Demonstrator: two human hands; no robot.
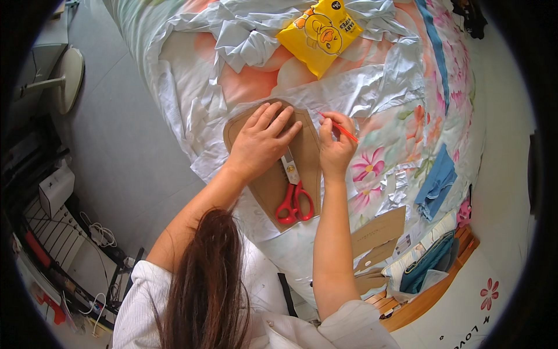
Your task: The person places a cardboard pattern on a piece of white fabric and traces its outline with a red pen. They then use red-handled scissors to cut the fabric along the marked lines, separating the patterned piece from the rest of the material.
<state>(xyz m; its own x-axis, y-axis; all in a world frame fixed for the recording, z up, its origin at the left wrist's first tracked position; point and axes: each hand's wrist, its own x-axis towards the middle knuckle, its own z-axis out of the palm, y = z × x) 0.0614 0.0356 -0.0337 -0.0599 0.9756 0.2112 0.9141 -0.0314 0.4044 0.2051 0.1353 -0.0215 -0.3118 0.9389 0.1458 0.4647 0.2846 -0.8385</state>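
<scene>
My left hand [263, 141] lies palm down with spread fingers on a brown paper pattern piece [266, 187], which bears a line inside its edge. Red-handled scissors [292, 172] lie on the pattern, the tips of their blades hidden beneath that hand. Between the fingers of my right hand [336, 146] is a thin red pen [344, 130], its tip by the pattern's upper right edge. White fabric [338, 96] spreads under the pattern, over a floral bed cover [370, 168].
A yellow baby wipes pack [322, 37] sits among crumpled white fabric strips [244, 43]. To the right are blue fabric [437, 183], more brown pattern pieces [379, 231] and a wooden stool [457, 261] bearing folded items. Grey floor [126, 131] borders the bed at left.
</scene>
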